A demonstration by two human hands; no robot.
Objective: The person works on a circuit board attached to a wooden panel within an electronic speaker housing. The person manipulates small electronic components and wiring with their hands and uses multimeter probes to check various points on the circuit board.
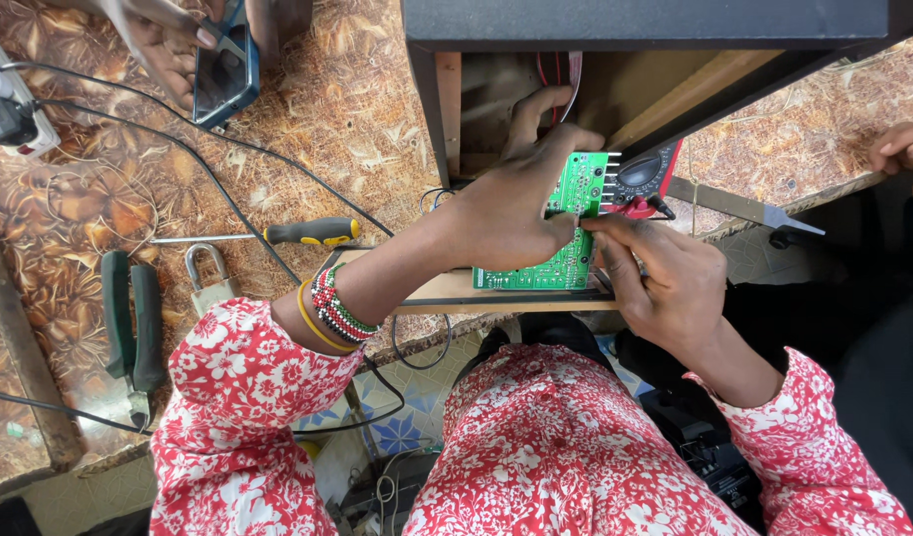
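- Nearest, over a wooden shelf edge (496, 295): L hand (506, 213) and R hand (665, 283) both pinching a green circuit board (566, 223), held upright.
- Just behind the board: multimeter (647, 174), red probe plug (635, 206).
- Left on bench: yellow-handled screwdriver (308, 232), padlock (208, 278), green pliers (134, 328).
- Far: another person's hand (164, 45) w/ phone (226, 69).

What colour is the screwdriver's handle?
Black and yellow, on the screwdriver in the head view.

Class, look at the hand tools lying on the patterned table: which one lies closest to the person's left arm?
The screwdriver with the yellow-and-black handle. It lies just above the beaded left wrist, while the green-handled pliers sit farther off, near the table's left edge.
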